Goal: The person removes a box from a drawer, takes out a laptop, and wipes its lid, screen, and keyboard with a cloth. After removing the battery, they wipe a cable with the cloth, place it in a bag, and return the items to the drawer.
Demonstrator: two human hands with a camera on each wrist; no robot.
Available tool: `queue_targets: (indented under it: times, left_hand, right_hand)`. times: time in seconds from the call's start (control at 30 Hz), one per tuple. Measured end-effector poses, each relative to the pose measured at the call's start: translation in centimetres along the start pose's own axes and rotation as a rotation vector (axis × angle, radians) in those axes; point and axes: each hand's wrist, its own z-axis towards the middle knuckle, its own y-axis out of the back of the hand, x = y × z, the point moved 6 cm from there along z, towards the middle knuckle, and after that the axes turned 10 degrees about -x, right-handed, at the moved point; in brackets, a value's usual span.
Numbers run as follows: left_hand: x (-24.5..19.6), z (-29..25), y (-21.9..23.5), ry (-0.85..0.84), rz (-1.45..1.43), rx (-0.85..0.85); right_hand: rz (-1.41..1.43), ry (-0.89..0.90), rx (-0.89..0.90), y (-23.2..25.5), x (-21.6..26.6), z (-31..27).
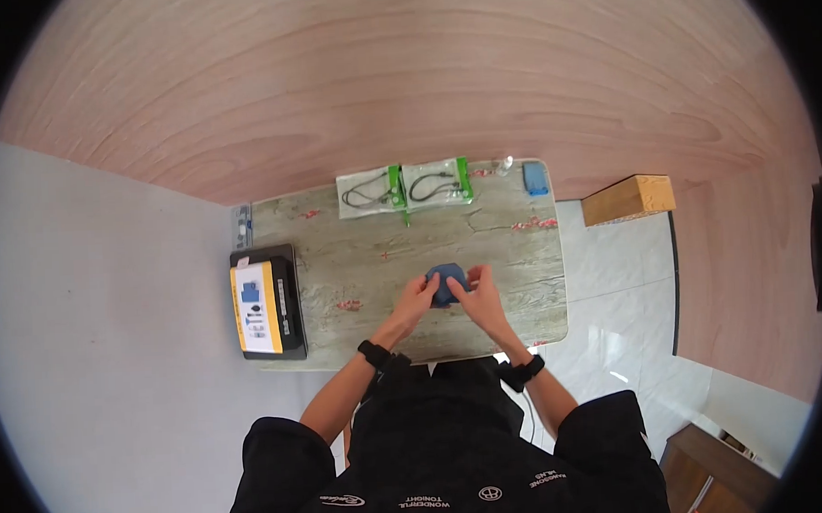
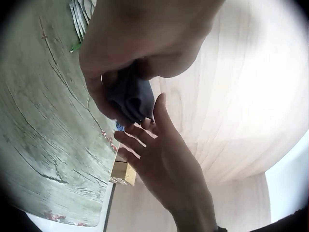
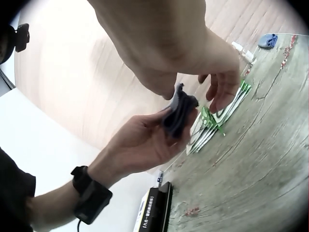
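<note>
A dark blue folded cloth [image 1: 448, 282] is held up over the near middle of the table [image 1: 368, 322]. My left hand [image 1: 415, 304] pinches it, thumb on one face and fingers behind. Layers of the folded cloth [image 3: 178, 116] show at its edge in the right wrist view. Beside its other edge is my right hand [image 1: 480, 301], thumb tip right at the cloth. In the left wrist view the right hand [image 2: 169, 166] has its fingers spread and loosely bent, fingertips close to the lower end of the cloth [image 2: 133, 99].
Two clear bags [image 1: 361, 208] with green edges and dark cables lie at the back. A second blue folded cloth [image 1: 535, 179] is at the back right corner, near a small clear item [image 1: 505, 165]. Black flat boxes topped by a yellow-bordered picture sheet [image 1: 255, 307] lie left. A brown box [image 1: 629, 201] stands beyond the right edge.
</note>
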Motion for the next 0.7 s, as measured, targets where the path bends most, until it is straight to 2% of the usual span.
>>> queue_targets:
  times: [0.07, 0.1, 0.13, 0.23, 0.3, 0.37, 0.47, 0.57, 0.63, 0.7]
  left_hand:
    - [-1.0, -1.3, -2.1, 0.118, -0.102, 0.101]
    - [-0.4, -1.1, -2.0, 0.133, -0.165, 0.079]
    - [0.3, -0.7, -1.8, 0.141, -0.225, 0.057]
    - [0.2, -1.8, -0.5, 0.147, -0.276, -0.018]
    - [1.0, -3.3, 1.7, 0.171, -0.246, -0.056]
    - [3.4, -4.2, 5.3, 0.213, -0.195, -0.069]
    - [9.2, -6.5, 13.0, 0.271, 0.023, -0.214]
    - [10.6, -11.2, 17.6, 0.396, 0.0, -0.362]
    - [11.7, -13.4, 20.5, 0.406, -0.048, -0.449]
    - [13.8, -15.5, 23.8, 0.392, -0.102, -0.56]
  right_hand:
    - [0.325, -0.378, 0.361, -1.7, -2.2, 0.6]
    - [0.488, -0.556, 0.53, -2.5, -2.5, 0.9]
    - [0.581, -0.553, 0.521, -3.3, -3.8, 1.3]
    - [0.585, -0.595, 0.39, -5.2, -8.5, 3.4]
    - [0.539, -0.63, 0.268, -4.8, -11.1, 7.8]
    - [0.478, -0.584, 0.2, -4.5, -15.0, 14.1]
    - [0.526, -0.6, 0.033, -4.3, -20.3, 21.5]
    - [0.546, -0.693, -0.034, -3.8, -20.8, 24.4]
    - [0.31, -0.645, 0.035, -4.4, -24.1, 25.9]
    - [-0.059, -0.447, 0.032, -4.2, -25.1, 27.0]
